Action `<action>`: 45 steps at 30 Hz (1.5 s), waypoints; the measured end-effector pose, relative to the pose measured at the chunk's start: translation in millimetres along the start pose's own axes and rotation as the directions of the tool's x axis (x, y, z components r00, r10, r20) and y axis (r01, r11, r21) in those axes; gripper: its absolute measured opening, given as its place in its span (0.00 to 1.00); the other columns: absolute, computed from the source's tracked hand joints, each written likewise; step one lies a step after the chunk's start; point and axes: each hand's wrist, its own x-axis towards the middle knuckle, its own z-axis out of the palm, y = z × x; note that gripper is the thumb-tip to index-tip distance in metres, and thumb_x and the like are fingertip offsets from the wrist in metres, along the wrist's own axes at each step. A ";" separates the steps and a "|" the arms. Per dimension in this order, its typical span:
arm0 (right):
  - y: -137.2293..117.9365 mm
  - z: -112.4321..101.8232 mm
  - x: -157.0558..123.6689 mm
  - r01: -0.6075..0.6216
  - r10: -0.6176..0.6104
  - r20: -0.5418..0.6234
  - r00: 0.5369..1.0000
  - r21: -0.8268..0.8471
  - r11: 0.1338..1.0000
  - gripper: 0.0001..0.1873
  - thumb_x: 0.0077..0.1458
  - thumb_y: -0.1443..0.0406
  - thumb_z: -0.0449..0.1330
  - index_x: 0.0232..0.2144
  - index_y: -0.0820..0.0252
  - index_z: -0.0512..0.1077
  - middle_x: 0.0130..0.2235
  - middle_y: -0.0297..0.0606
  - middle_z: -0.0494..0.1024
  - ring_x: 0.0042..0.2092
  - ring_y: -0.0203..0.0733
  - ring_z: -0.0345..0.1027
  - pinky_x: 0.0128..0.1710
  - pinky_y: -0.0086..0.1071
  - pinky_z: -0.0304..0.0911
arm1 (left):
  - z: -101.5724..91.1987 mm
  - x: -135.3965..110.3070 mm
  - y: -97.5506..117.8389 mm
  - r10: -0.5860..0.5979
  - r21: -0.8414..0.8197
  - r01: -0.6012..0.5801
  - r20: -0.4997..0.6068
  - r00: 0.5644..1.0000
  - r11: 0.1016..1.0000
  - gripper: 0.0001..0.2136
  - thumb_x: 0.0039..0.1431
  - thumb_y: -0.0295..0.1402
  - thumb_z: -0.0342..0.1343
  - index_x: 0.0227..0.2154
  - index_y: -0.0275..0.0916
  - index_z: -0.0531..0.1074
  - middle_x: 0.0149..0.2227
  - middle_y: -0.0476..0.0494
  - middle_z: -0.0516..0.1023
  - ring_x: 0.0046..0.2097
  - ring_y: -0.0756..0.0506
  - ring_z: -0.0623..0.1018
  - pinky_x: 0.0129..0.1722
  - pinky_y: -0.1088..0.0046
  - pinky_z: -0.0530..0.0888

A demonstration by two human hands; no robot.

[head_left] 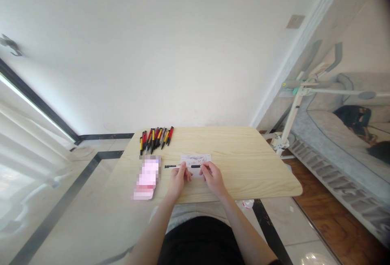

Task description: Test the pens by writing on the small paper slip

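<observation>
A black pen (183, 166) lies level above the wooden table (243, 163), held at both ends. My left hand (178, 180) pinches its left part and my right hand (213, 177) pinches its right part. Under the pen lies a small white paper slip (195, 159) with scribbles on it. A row of several red, yellow and black pens (156, 137) lies at the table's far left.
A blurred pink flat object (147, 177) lies left of my hands. A white wall stands behind the table. A white stand (292, 113) and a grey sofa (335, 135) are to the right. Tiled floor lies to the left.
</observation>
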 end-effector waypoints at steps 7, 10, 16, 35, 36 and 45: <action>2.6 0.8 1.0 -0.023 0.023 -0.002 1.000 0.020 1.000 0.15 0.52 0.56 0.53 0.35 0.62 0.67 0.24 0.34 0.71 0.19 0.31 0.58 0.18 0.24 0.56 | 1.6 -0.9 4.4 -0.005 -0.006 0.004 -0.010 1.000 1.000 0.25 0.57 0.46 0.41 0.09 0.39 0.61 0.11 0.49 0.63 0.24 0.48 0.72 0.36 0.69 0.69; 3.9 1.1 1.6 -0.040 0.041 -0.010 0.999 0.056 0.998 0.16 0.51 0.56 0.54 0.36 0.62 0.66 0.24 0.34 0.71 0.21 0.32 0.60 0.18 0.24 0.57 | 1.5 -1.2 5.4 -0.001 0.020 0.001 -0.013 1.000 1.000 0.25 0.57 0.46 0.41 0.09 0.39 0.61 0.12 0.49 0.64 0.25 0.47 0.73 0.35 0.70 0.69; 2.1 1.4 1.3 -0.049 0.052 -0.028 0.998 0.087 0.995 0.17 0.52 0.54 0.53 0.36 0.62 0.67 0.22 0.32 0.69 0.19 0.31 0.58 0.17 0.24 0.55 | 0.5 -0.9 2.8 -0.006 0.009 0.006 -0.004 1.000 1.000 0.25 0.58 0.45 0.40 0.09 0.39 0.61 0.12 0.49 0.64 0.26 0.47 0.73 0.36 0.70 0.68; 0.2 -6.2 1.9 -0.008 0.005 0.048 0.999 0.062 0.998 0.13 0.48 0.58 0.57 0.31 0.62 0.73 0.21 0.33 0.70 0.22 0.33 0.60 0.20 0.26 0.57 | 0.4 -2.8 6.0 -0.045 0.024 0.044 0.006 0.999 0.999 0.26 0.57 0.47 0.41 0.09 0.38 0.64 0.14 0.45 0.68 0.26 0.47 0.73 0.32 0.71 0.68; -0.3 -6.7 1.9 -0.011 0.008 0.049 0.999 0.064 0.998 0.13 0.47 0.58 0.58 0.31 0.62 0.73 0.21 0.33 0.70 0.21 0.33 0.60 0.20 0.26 0.57 | 0.3 -2.9 6.3 -0.042 0.019 0.042 0.010 0.999 0.999 0.26 0.57 0.46 0.41 0.08 0.38 0.64 0.14 0.45 0.68 0.26 0.46 0.73 0.33 0.71 0.68; -0.8 -6.9 1.3 0.019 -0.021 0.058 0.998 0.025 1.000 0.11 0.47 0.61 0.58 0.31 0.61 0.74 0.23 0.35 0.72 0.24 0.35 0.63 0.22 0.27 0.59 | 0.1 -2.5 8.0 -0.044 0.025 0.044 0.039 0.998 0.999 0.26 0.57 0.46 0.42 0.08 0.38 0.65 0.13 0.46 0.67 0.26 0.46 0.73 0.34 0.71 0.68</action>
